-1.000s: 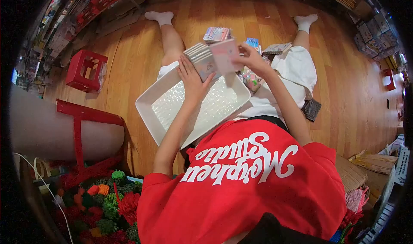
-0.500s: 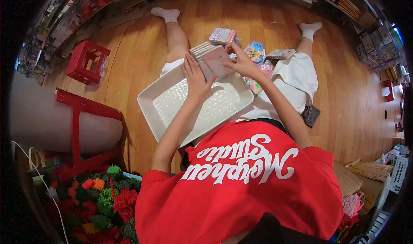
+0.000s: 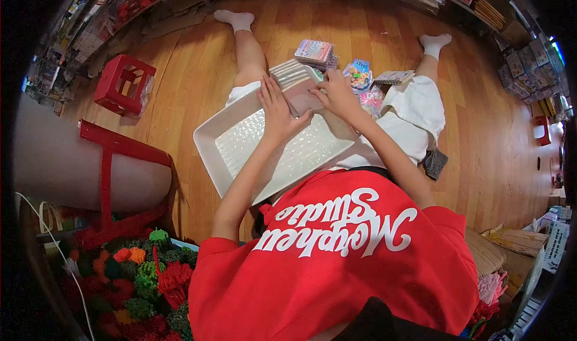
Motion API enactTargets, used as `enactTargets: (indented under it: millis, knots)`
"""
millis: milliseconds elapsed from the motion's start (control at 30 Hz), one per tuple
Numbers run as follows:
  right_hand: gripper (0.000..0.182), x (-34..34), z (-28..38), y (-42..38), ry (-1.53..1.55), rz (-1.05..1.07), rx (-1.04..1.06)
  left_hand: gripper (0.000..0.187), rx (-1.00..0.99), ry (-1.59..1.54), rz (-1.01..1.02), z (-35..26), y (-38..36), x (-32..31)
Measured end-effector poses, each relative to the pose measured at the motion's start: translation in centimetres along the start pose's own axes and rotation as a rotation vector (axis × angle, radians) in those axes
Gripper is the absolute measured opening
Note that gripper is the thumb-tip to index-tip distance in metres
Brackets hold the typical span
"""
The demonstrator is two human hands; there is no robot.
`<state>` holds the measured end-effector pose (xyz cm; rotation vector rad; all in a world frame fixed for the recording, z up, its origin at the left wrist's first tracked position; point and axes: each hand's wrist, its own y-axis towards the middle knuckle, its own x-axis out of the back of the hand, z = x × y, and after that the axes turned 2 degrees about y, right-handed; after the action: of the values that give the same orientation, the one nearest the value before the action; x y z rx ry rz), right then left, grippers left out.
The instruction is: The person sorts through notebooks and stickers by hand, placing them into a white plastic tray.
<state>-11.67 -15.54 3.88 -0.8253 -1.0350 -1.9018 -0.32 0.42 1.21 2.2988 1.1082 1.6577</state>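
Note:
A white plastic basket (image 3: pixel 210 154) with a woven-pattern bottom rests across my lap. A row of small notebooks (image 3: pixel 290 71) stands on edge at its far end, the nearest one showing a pinkish-grey cover (image 3: pixel 300 97). My left hand (image 3: pixel 280 117) is along the left side of the row, its thumb over the lower part of the front cover, holding it. At the right edge of that cover, my right hand (image 3: pixel 338 94) is closed, thumb and fingers pinching the notebook. Part of the row is hidden behind the hands.
Beyond the basket lie a pile of notebooks (image 3: pixel 315 51), a blue package with colourful pieces (image 3: pixel 359 73) and a spiral notebook (image 3: pixel 393 77) near my right leg. A red stool (image 3: pixel 124 86) stands at left. Colourful fuzzy craft pieces (image 3: pixel 141 275) fill the lower left. Shelves line both sides.
My right hand has moved slightly down and right along the front notebook. The front notebook has settled lower against the row, and my left thumb has shifted right across it.

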Motion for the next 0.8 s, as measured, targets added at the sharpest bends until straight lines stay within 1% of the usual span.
enactTargets:
  millis: [67,133,233,333,433,533,633,733,800]
  knots:
    - [0.034,0.3,0.3,-0.1,-0.114,0.039,-0.005,0.130,0.009,0.036,0.046,-0.3,0.1,0.5]
    - [0.038,0.4,0.2,0.0,-0.202,0.081,-0.007,0.129,0.008,0.027,0.045,-0.4,0.2,0.6]
    - [0.046,0.6,1.1,-0.1,-0.350,-0.085,0.073,0.128,0.007,0.032,0.048,-0.4,0.2,0.5]
    - [0.054,2.2,2.2,0.2,-0.223,-0.193,0.101,0.128,-0.006,0.027,0.044,-0.2,0.3,0.5]
    - [0.055,1.4,1.3,-0.1,-0.155,-0.130,0.219,0.130,-0.001,0.035,0.058,-0.1,0.1,0.6]
    - [0.051,0.8,0.9,-0.4,-0.131,-0.114,0.211,0.132,-0.008,0.031,0.038,0.1,0.1,0.1]
    - [0.047,-0.1,0.9,-0.4,-0.218,-0.178,0.229,0.136,-0.010,0.043,0.038,0.5,-0.1,-0.2]
    - [0.039,0.6,1.2,-0.4,-0.147,-0.181,0.207,0.136,-0.006,0.049,0.038,0.2,0.0,-0.2]
    - [0.035,0.0,-0.8,0.6,0.042,-0.300,0.063,0.136,-0.004,0.050,0.028,0.1,0.1,-0.1]
